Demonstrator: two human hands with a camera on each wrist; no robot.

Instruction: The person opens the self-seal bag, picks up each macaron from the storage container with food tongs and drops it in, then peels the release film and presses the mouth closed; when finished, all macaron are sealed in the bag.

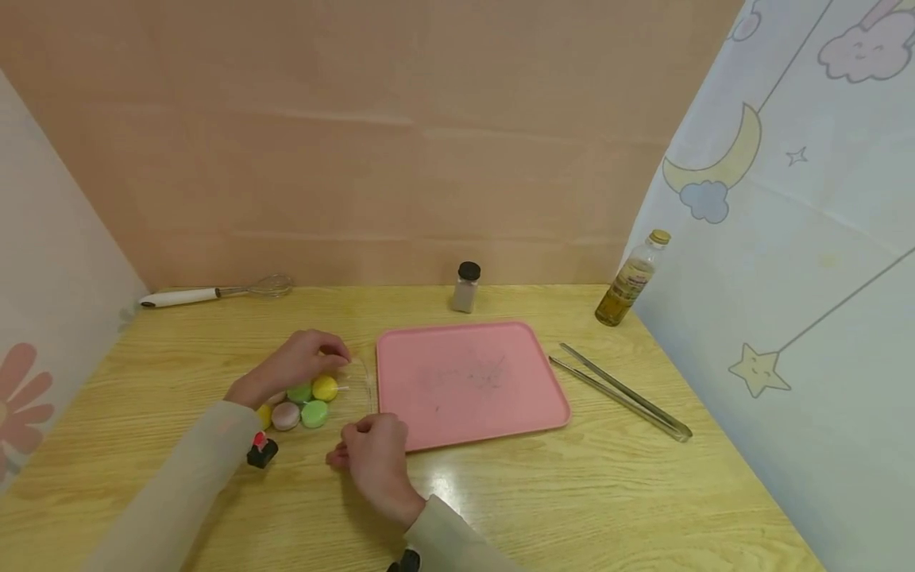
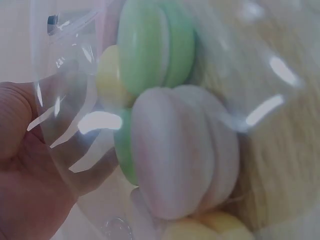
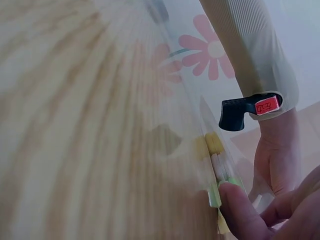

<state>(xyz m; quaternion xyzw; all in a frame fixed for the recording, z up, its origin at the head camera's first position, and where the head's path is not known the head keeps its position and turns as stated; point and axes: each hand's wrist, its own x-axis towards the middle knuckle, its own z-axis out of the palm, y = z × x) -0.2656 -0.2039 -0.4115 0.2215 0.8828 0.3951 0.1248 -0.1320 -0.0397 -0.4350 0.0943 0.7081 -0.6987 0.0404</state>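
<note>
A clear plastic zip bag (image 1: pixel 363 401) lies on the table left of the tray, holding several macarons: yellow (image 1: pixel 325 388), green (image 1: pixel 314 413) and pale pink (image 1: pixel 286 416). My left hand (image 1: pixel 302 365) reaches over the bag and pinches the far side of its mouth. At the near side of the mouth, my right hand (image 1: pixel 379 465) pinches the bag edge between thumb and fingers. Through the film in the left wrist view, a pale pink macaron (image 2: pixel 172 155) shows close up below a green one (image 2: pixel 142 47). My right fingertips are partly hidden in the head view.
A pink tray (image 1: pixel 429 381) lies right of the bag, with metal tongs (image 1: pixel 629 397) beyond it. Behind stand a black-capped jar (image 1: pixel 465 290) and, farther right, an oil bottle (image 1: pixel 629 284). A whisk (image 1: pixel 207 295) lies at the back left.
</note>
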